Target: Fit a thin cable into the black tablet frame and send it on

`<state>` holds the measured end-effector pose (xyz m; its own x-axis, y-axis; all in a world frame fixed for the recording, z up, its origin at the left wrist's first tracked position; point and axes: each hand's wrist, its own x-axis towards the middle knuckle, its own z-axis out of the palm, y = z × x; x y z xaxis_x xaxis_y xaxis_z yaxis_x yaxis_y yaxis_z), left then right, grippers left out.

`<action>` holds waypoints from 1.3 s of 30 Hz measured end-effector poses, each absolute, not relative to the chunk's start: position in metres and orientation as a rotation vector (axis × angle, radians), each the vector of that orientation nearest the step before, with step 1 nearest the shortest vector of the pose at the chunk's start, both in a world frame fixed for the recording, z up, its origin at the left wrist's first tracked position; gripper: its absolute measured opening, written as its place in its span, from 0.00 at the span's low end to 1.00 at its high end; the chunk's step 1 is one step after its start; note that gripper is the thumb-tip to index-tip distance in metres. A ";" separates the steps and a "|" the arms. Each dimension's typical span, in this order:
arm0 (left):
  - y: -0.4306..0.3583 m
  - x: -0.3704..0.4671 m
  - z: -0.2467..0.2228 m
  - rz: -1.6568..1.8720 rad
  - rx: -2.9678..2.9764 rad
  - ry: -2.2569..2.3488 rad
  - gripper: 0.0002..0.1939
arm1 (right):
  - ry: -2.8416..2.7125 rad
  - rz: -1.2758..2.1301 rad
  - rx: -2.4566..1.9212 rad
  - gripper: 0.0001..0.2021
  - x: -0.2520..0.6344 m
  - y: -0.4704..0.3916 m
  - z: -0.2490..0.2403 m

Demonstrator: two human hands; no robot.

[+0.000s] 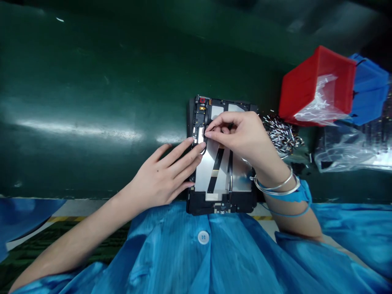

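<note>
An opened tablet [202,175] with its inside showing lies near the table's front edge, on top of what looks like another dark panel. Silver battery plates, a circuit strip along its left side and a black flat cable [216,169] are visible. My left hand [165,175] lies with fingers spread, its fingertips touching the tablet's left side. Over the upper middle of the tablet, my right hand [241,132] pinches with thumb and forefinger beside the circuit strip. Whatever is between those fingertips is too small to make out.
Right of the tablet is a pile of small shiny metallic pieces [280,134]. Behind it stand a red bin [298,92] with a clear plastic bag [324,102] inside and a blue bin [369,87]. More clear plastic bags [339,149] lie at the right on the green table [92,90].
</note>
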<state>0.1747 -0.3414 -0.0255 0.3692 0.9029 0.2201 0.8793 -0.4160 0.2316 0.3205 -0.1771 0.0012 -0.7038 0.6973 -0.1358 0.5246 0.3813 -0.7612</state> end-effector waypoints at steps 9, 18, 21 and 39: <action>-0.333 0.169 -0.025 0.387 2.660 1.548 0.22 | -2.475 1.110 -1.090 0.02 0.319 -0.181 0.002; -0.319 0.170 -0.009 0.344 2.789 1.510 0.20 | -2.411 0.947 -1.018 0.09 0.327 -0.186 0.001; -0.314 0.173 -0.010 0.343 2.806 1.536 0.20 | -2.274 0.785 -1.051 0.11 0.342 -0.189 0.008; -0.380 0.217 -0.027 0.812 1.774 2.137 0.23 | -2.268 0.519 -1.510 0.20 0.443 -0.256 -0.012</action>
